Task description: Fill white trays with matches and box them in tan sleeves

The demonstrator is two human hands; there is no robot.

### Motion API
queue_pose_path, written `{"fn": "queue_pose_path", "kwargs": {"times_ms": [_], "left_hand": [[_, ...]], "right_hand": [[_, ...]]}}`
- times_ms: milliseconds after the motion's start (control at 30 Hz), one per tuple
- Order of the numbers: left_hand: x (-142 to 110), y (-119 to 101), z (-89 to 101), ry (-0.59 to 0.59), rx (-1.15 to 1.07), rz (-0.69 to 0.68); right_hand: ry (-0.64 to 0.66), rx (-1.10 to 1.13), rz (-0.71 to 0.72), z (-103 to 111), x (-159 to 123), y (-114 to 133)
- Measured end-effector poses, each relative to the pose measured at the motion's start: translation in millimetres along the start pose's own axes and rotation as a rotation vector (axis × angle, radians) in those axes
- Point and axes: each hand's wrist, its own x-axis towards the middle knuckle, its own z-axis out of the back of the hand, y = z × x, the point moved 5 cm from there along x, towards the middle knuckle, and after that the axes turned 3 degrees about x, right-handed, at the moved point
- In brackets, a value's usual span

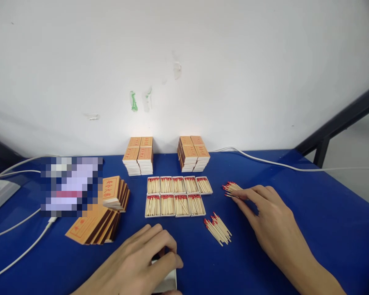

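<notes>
My right hand (272, 215) is at the right, thumb and forefinger pinched together on red-headed matches (232, 187) at the edge of a small pile. A second loose pile of matches (218, 229) lies nearer to me on the blue table. At the front, my left hand (147, 256) curls over a small white tray (169, 282), mostly hidden beneath the fingers and cut off by the frame's bottom edge. In the middle, two rows of open matchbox trays (167, 205) stand side by side, filled with matches, heads pointing away from me.
Two stacks of orange matchboxes, a left one (138, 153) and a right one (193, 151), stand by the wall. Matchbox covers (90, 224) lean in a fanned row at left, beside a blurred-out phone (74, 184). White cables (264, 157) cross the blue table (335, 221).
</notes>
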Motion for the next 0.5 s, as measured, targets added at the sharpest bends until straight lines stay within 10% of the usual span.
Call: {"fn": "queue_pose_path", "kwargs": {"times_ms": [500], "left_hand": [[2.5, -2.0, 4.9, 0.012, -0.018, -0.010]], "right_hand": [[0.095, 0.212, -0.075, 7.6, -27.9, 39.6]]}}
